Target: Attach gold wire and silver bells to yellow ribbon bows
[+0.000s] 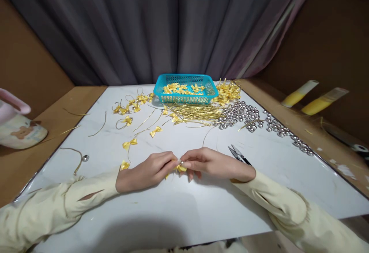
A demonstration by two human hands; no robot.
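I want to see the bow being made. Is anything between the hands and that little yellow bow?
No. The left hand and right hand both pinch the yellow bow directly with their fingertips. The scissors lie off beside the right hand.

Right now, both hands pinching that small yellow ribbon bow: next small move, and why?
Probably hold the pinch and cinch its middle: left hand and right hand meet fingertip to fingertip on the small yellow ribbon bow, low over the white marble-look tabletop.

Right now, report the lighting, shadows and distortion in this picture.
Head view: soft overhead light; white table shows mild sheen, a broad shadow at its near edge; wide-angle bending bows the table edges; both hands sharp, far silver bells slightly soft.
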